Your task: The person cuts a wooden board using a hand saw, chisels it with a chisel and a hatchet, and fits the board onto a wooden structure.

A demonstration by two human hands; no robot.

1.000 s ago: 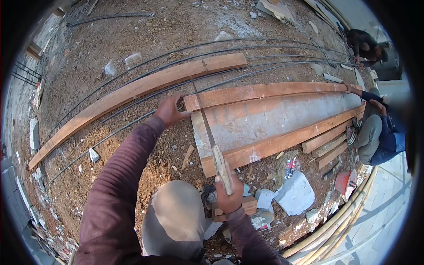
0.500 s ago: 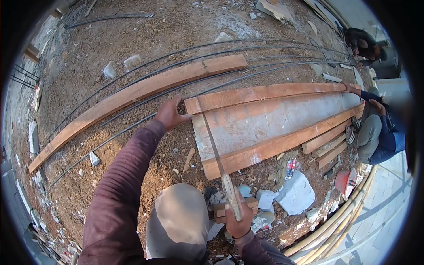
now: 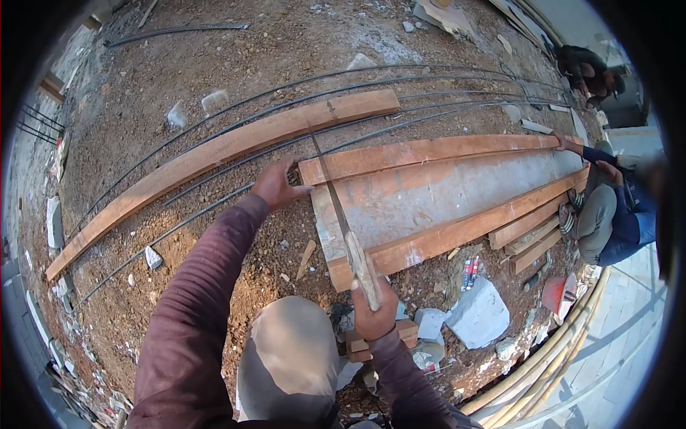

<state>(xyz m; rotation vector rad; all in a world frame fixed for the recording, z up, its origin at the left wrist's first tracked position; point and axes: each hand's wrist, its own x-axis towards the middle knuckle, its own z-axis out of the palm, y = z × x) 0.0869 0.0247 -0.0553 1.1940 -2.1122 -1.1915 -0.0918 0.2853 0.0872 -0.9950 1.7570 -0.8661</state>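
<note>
My right hand (image 3: 376, 309) is wrapped round the pale wooden handle of a handsaw (image 3: 334, 193). The saw's blade lies across the left end of a reddish timber beam (image 3: 429, 151) and sticks out past its far side. My left hand (image 3: 277, 184) grips that same end of the beam, its thumb on the near side and its fingers at the far side. Beneath the beam is a wide grey-stained board (image 3: 421, 200), with another timber (image 3: 464, 232) along its near edge. A co-worker's hand (image 3: 566, 143) holds the beam's right end.
A long timber (image 3: 229, 145) lies on the dirt beyond, among thin steel rods (image 3: 421, 105). White blocks (image 3: 477, 314), short wood pieces and a red container (image 3: 556, 293) are at the lower right. Another person (image 3: 592, 74) crouches at the upper right.
My right hand drew the saw back toward me, then pushed it forward again, so more blade shows past the beam. My left hand stays on the beam's end.
</note>
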